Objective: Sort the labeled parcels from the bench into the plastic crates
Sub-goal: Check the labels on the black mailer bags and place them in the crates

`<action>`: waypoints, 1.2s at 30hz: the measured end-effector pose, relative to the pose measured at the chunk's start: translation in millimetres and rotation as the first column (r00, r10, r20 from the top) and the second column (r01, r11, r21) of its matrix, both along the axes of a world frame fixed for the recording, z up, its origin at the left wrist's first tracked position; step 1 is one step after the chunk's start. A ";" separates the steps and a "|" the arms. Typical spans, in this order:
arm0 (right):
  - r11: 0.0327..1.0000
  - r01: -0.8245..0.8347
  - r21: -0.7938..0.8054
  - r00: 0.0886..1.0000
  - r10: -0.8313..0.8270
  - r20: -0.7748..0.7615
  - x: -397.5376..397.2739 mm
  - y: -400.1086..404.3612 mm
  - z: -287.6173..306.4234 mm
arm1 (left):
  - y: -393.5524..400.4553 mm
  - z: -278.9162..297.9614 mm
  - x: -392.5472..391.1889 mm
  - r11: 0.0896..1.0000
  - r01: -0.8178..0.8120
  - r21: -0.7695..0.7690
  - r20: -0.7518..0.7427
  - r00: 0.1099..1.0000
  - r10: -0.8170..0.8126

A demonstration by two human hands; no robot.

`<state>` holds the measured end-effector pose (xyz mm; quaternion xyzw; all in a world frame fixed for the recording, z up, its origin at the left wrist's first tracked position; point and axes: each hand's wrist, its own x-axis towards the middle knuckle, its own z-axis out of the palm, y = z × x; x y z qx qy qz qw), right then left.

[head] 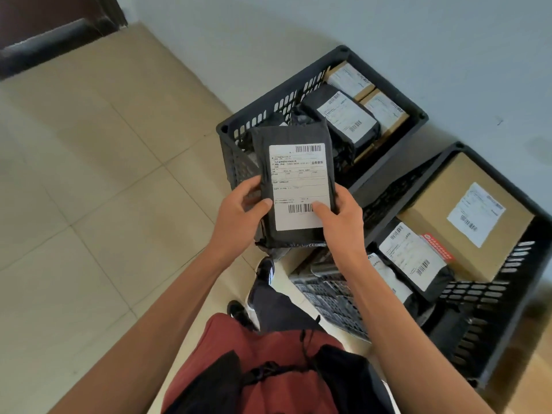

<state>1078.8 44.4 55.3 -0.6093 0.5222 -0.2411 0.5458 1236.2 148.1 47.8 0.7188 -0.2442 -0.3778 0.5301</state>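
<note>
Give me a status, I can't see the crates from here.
Both hands, left hand and right hand, hold black parcel, label up. Above far crate. Both crates part-filled; nothing blocking.

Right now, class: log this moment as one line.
hands: left and right hold black parcel | label: up | position: above far crate | placed: no

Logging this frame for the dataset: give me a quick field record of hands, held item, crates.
held item: dark parcel, white label facing up
left hand: grips parcel's left edge
right hand: grips right edge, thumb on label
far crate: dark bag, two cardboard boxes visible
near crate: large cardboard box, dark bags
floor: beige tiles
</note>
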 end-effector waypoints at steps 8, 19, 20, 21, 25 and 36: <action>1.000 0.001 -0.003 0.998 -0.001 -0.059 23.7 -77.7 -8.9 | -74.1 3.2 33.8 0.985 0.153 0.079 0.011 0.988 -0.154; 0.970 -0.236 0.051 0.926 0.241 -0.291 62.5 -175.1 -34.0 | -140.6 -24.2 65.1 0.923 0.330 0.195 -0.197 0.936 -0.293; 0.967 -0.249 0.057 0.917 0.255 -0.308 68.4 -181.0 -37.2 | -144.4 -26.6 67.9 0.918 0.332 0.219 -0.218 0.933 -0.285; 0.963 -0.264 0.054 0.908 0.267 -0.324 74.2 -186.4 -41.0 | -148.3 -29.5 70.7 0.911 0.339 0.234 -0.239 0.928 -0.284; 0.944 -0.328 0.026 0.869 0.312 -0.384 96.6 -204.4 -57.0 | -163.5 -35.6 81.3 0.890 0.381 0.252 -0.329 0.898 -0.291; 0.958 -0.265 -0.106 0.883 0.197 -0.426 119.0 -223.8 -88.0 | -178.9 -51.2 129.0 0.852 0.392 0.347 -0.302 0.907 -0.294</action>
